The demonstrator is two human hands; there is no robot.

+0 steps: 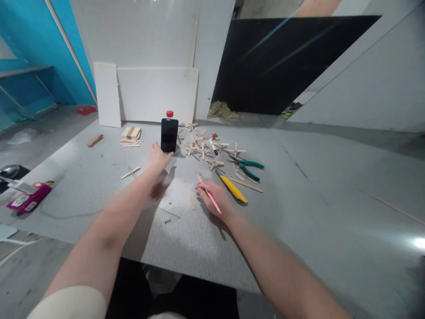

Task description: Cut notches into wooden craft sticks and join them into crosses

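Note:
My left hand (160, 158) is at the foot of a black phone (169, 135), thumb and fingers spread. The thumb lies by the lower edge; whether it touches cannot be told. The phone stands upright before a bottle with a red cap (170, 114). In my right hand (214, 199) is a pink pencil (209, 193), its tip pointing up and left. A single wooden stick (191, 197) lies just left of that hand. To its right is a yellow utility knife (234, 189). Two crossed sticks (131, 172) lie left of my left forearm.
Beyond my right hand are several star-shaped stick pieces (199, 144), a marker (213, 146) and green-handled pliers (247, 166). Stacked sticks (130, 134) and a wooden piece (95, 140) sit at the back left. A purple power strip (29, 198) rests on the left edge.

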